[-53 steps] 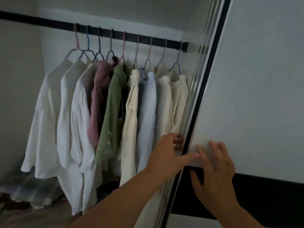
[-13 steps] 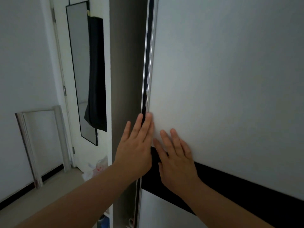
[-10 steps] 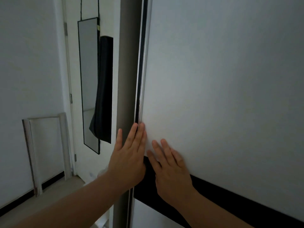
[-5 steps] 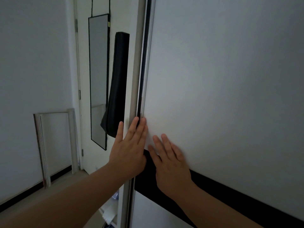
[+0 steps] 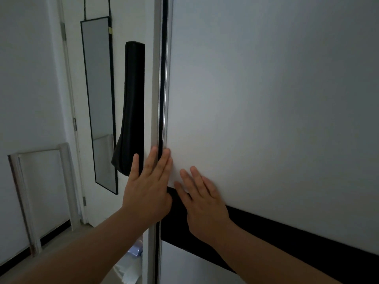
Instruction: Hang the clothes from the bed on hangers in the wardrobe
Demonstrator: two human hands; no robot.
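Observation:
The white sliding wardrobe door with a black band across it fills the right of the view. It stands against the wardrobe's left frame, and the clothes and hangers inside are hidden. My left hand lies flat with straight fingers across the door's left edge and the frame. My right hand presses flat on the door panel just beside it, fingers straight over the white part and the black band. Neither hand holds anything.
To the left, a tall narrow mirror hangs on a white room door, with a black bag-like item hanging beside it. A white frame leans on the left wall. Light plastic items lie on the floor by the wardrobe.
The wardrobe door has slid left from open, with the hanging clothes showing, to against the frame. Both hands stayed flat on its edge. Over the last second the view shifted slightly.

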